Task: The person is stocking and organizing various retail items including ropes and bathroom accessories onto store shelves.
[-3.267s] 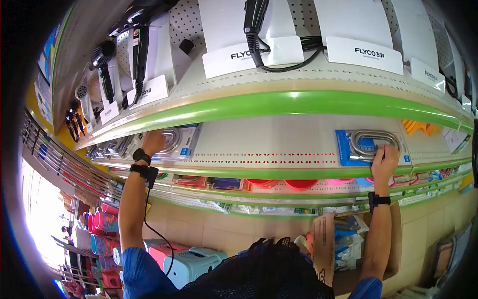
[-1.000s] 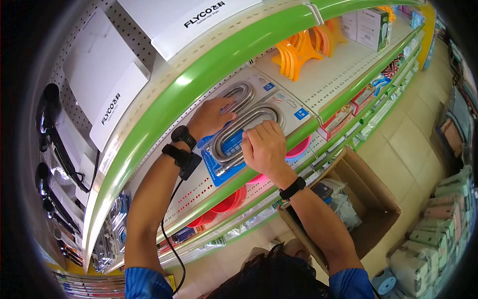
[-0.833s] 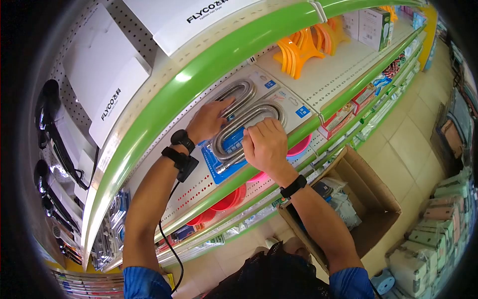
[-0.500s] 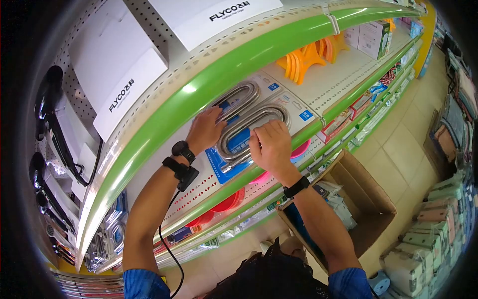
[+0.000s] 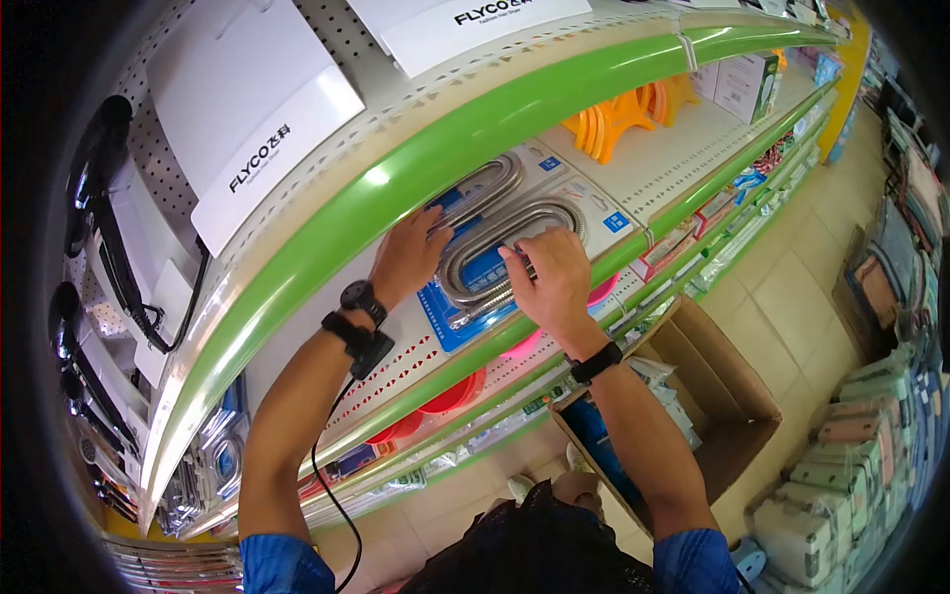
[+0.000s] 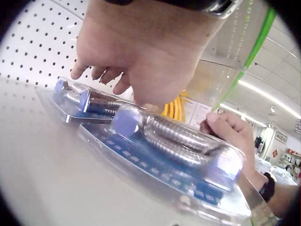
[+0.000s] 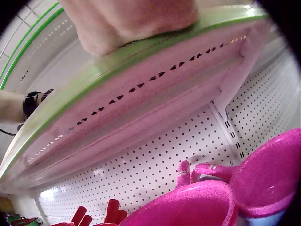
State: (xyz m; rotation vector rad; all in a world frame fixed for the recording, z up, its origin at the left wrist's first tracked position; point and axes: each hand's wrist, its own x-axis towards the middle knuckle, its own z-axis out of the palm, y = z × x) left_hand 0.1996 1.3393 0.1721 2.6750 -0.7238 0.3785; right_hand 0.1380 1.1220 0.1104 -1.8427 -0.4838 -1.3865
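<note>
Two blister packs with coiled metal hoses lie on the shelf, the front pack (image 5: 559, 223) nearer its edge and the rear pack (image 5: 510, 178) behind. My left hand (image 5: 408, 255) reaches over their left ends, its fingertips at the rear hose. In the left wrist view its fingers (image 6: 123, 82) hang loosely bent above the rear pack. At the shelf's front edge, my right hand (image 5: 554, 282) rests over the front pack's near side, thumb apart from the bent fingers. From the right wrist it shows only as a palm above the green edge, its fingertips hidden.
The green-edged upper shelf (image 5: 396, 188) overhangs my left hand. Yellow-orange hangers (image 5: 618, 124) stand farther right. Pink tubs (image 7: 183, 207) sit on the shelf below, and an open cardboard box (image 5: 727, 396) stands on the floor by my right arm.
Both hands, far apart at separate packs at first, are now close together over two packs lying side by side. Lately my right thumb has spread from the fingers; the head view has shifted.
</note>
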